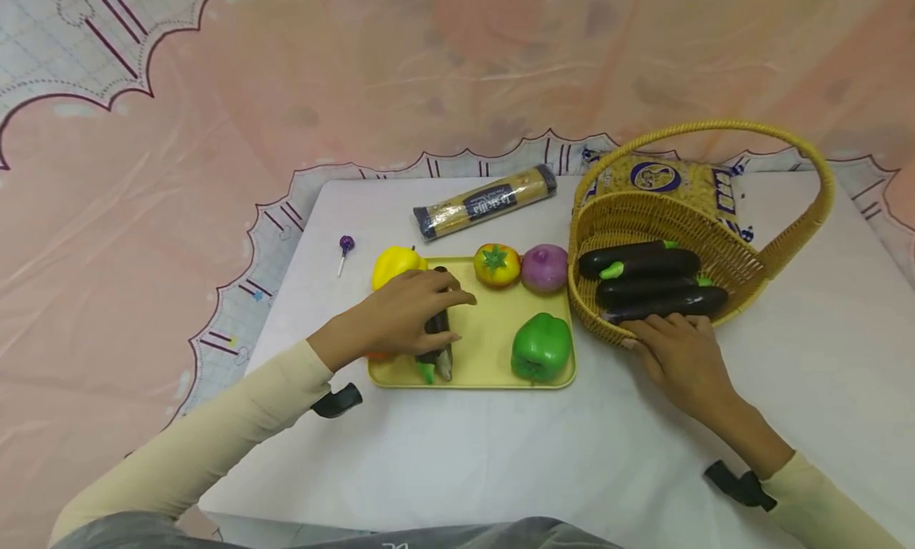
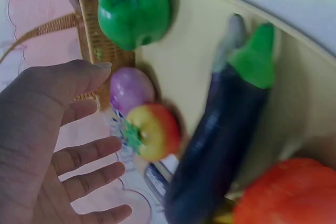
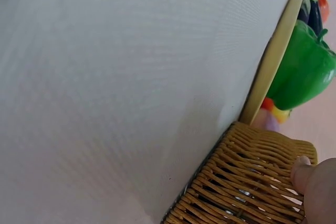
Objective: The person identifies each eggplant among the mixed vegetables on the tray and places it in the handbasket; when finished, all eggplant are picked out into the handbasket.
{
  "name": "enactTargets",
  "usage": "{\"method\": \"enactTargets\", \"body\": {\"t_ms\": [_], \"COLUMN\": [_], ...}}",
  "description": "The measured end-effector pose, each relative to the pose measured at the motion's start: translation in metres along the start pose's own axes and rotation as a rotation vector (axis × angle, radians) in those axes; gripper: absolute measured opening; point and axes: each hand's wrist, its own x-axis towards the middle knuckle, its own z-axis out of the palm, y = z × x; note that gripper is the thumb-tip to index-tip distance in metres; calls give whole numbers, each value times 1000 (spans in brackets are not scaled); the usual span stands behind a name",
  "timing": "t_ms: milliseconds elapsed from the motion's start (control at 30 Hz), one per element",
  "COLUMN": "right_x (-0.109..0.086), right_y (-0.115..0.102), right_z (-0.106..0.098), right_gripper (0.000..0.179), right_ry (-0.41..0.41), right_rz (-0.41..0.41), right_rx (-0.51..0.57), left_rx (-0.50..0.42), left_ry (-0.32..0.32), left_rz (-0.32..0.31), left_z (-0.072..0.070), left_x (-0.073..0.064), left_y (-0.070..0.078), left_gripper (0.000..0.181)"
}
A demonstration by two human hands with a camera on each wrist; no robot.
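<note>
My left hand [image 1: 406, 311] is over the left part of the yellow tray [image 1: 479, 362], above two dark eggplants. In the left wrist view its fingers are spread, and a gap separates them from the green-stemmed eggplant [image 2: 220, 129]. The other eggplant, with a greyish tip [image 2: 231, 38], lies close beside it, partly hidden. My right hand [image 1: 682, 366] grips the near rim of the wicker basket [image 1: 747, 267], its thumb [image 3: 301, 174] outside the woven wall. Several eggplants [image 1: 661, 303] lie inside the basket.
On the tray are a green pepper [image 1: 541, 348], a tomato [image 1: 496, 264], a purple onion [image 1: 546, 268], a yellow pepper [image 1: 393, 264] and a red-orange vegetable [image 2: 294, 195]. Behind lie a pasta packet [image 1: 486, 202] and a pasta bag [image 1: 665, 179]. A lollipop [image 1: 346, 245] sits left.
</note>
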Motion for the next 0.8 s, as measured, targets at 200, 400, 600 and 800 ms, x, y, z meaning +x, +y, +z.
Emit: {"method": "enactTargets", "body": {"t_ms": [200,400,600,800], "right_x": [0,1,2,2], "right_y": [2,2,2,1], "right_z": [0,0,0,1], "right_gripper": [27,24,24,25], "right_ry": [12,20,36,27], "right_rz": [-5,-5,-12,-1], "right_rx": [0,8,12,22], "left_rx": [-33,0,75,163], "left_ry": [-36,-51,-53,-52], "left_rz": [-18,18,28,41], "left_z": [12,21,31,38], "left_x": [-17,-27,-30,-31], "left_y": [-13,-21,-25,-26], "left_gripper": [48,47,48,45]}}
